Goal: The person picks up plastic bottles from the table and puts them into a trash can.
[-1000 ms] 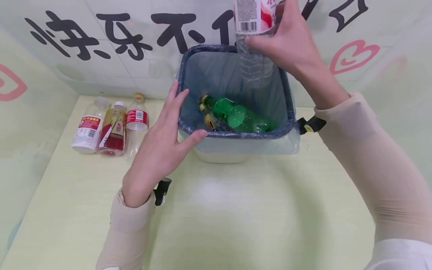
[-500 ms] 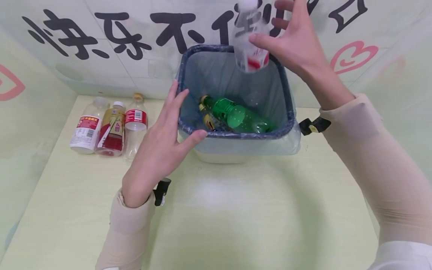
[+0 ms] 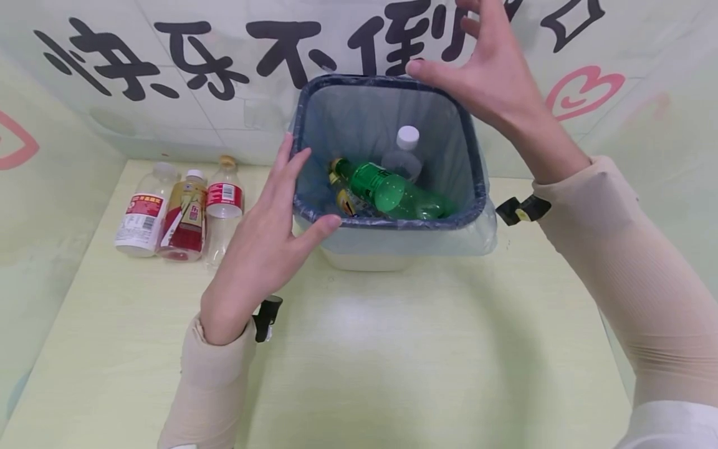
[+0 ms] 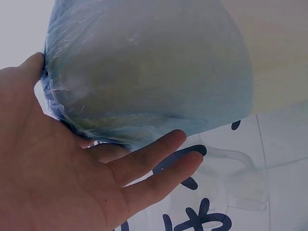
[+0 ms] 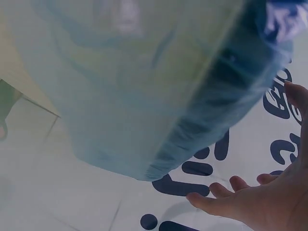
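A bin with a blue plastic liner (image 3: 392, 242) stands by the back wall. Inside it lie a green bottle (image 3: 387, 190), a small bottle with a yellow label (image 3: 346, 201) and a clear bottle with a white cap (image 3: 408, 138). My left hand (image 3: 263, 240) rests at the bin's left rim with its fingers spread; in the left wrist view that hand (image 4: 72, 163) touches the liner. Over the bin's back right corner, my right hand (image 3: 493, 78) is raised with spread fingers and holds nothing. The right wrist view has that hand (image 5: 260, 202) beside the liner.
Three bottles lie side by side left of the bin: one with a white and red label (image 3: 143, 215), one with a gold and red label (image 3: 185, 218), one with a red label (image 3: 225, 198). Behind the table (image 3: 392, 349) is a wall with black characters.
The clear bottle left my right hand, which opened, and dropped into the bin beside the green bottle. My left hand has stayed at the rim.
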